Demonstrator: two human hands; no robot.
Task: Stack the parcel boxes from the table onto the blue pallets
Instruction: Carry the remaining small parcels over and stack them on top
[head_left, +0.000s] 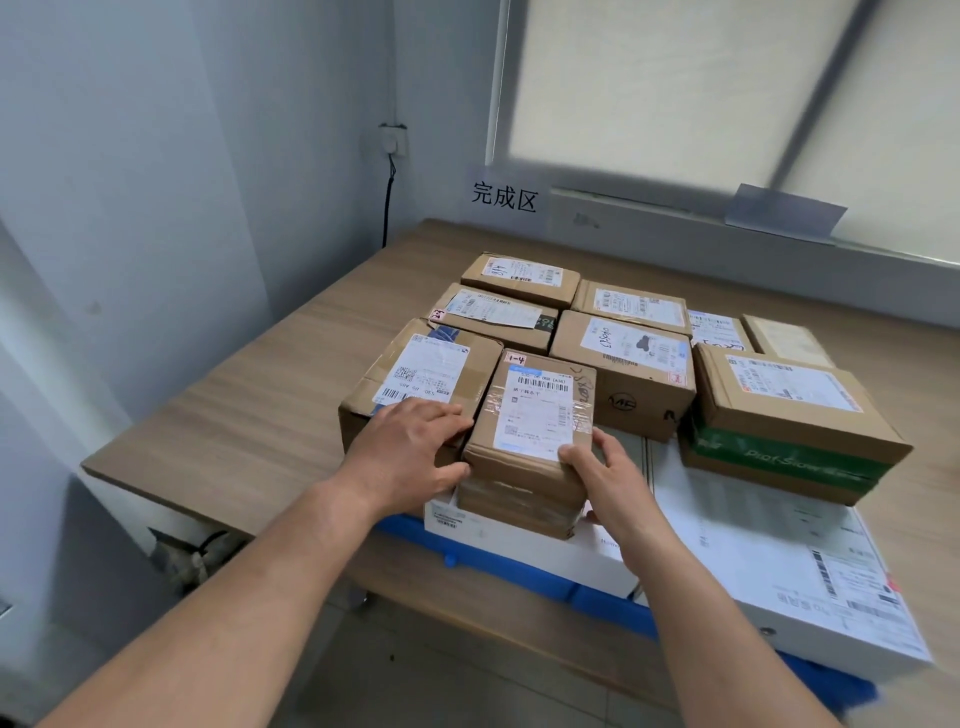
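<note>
A small brown parcel box (530, 447) with a white shipping label stands on a flat white box (524, 558) at the stack's near edge. My left hand (410, 452) grips its left side, thumb on the front face. My right hand (605, 478) grips its right front corner, thumb on the label. Under the white boxes shows the blue pallet (498, 569). Several more brown parcels are packed behind, among them a larger one (415, 384) directly to the left and a box with green tape (789, 426) at the right.
The pallet and stack lie on a wooden table (249, 410) set in a room corner. A large flat white box (779, 561) lies at the right front. A sign with black characters (504, 197) hangs on the back wall under a window. Grey floor lies below.
</note>
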